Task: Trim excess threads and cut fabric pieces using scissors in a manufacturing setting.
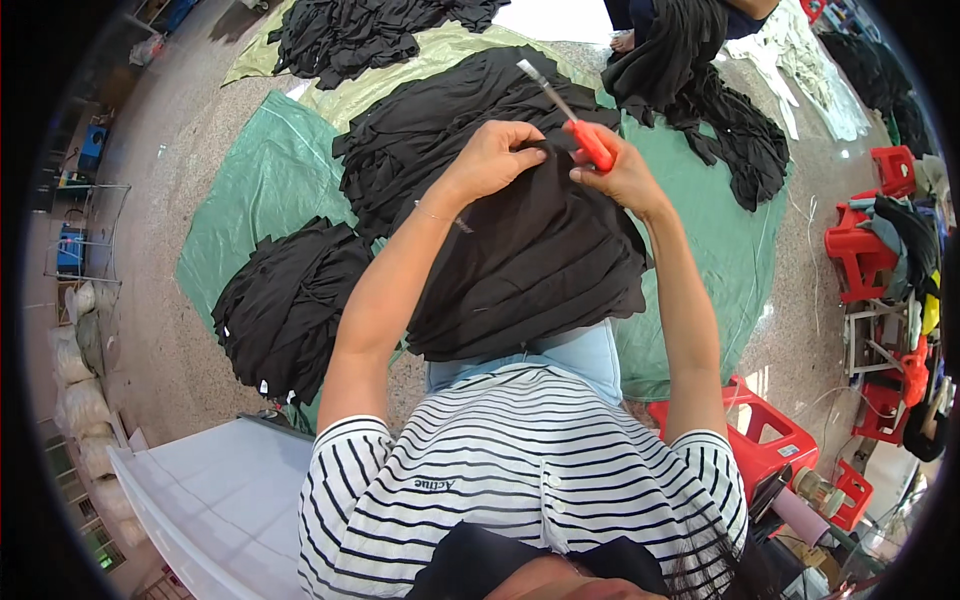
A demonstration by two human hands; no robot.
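Observation:
A stack of black cloth pieces (pixel 530 255) lies across my lap. My left hand (pixel 490 162) is closed, thumb and fingers pinching the upper edge of a black piece. A slim tool with a red handle (pixel 590 146) and a thin metal shaft ending in a pale flat tip is in my right hand (pixel 625 178); its tip points up and away to the left. The exact kind of tool does not show clearly. My right thumb and fingertips are close to the raised cloth edge, and I cannot tell whether they grip it too.
Black cloth heaps (pixel 290 300) lie on green sheeting (pixel 255 170) around me. Ahead, another person (pixel 690 30) sits with black cloth over the legs. A red stool (pixel 765 440) stands at my right side, a white board (pixel 215 490) at lower left. More red stools (pixel 860 245) line the right.

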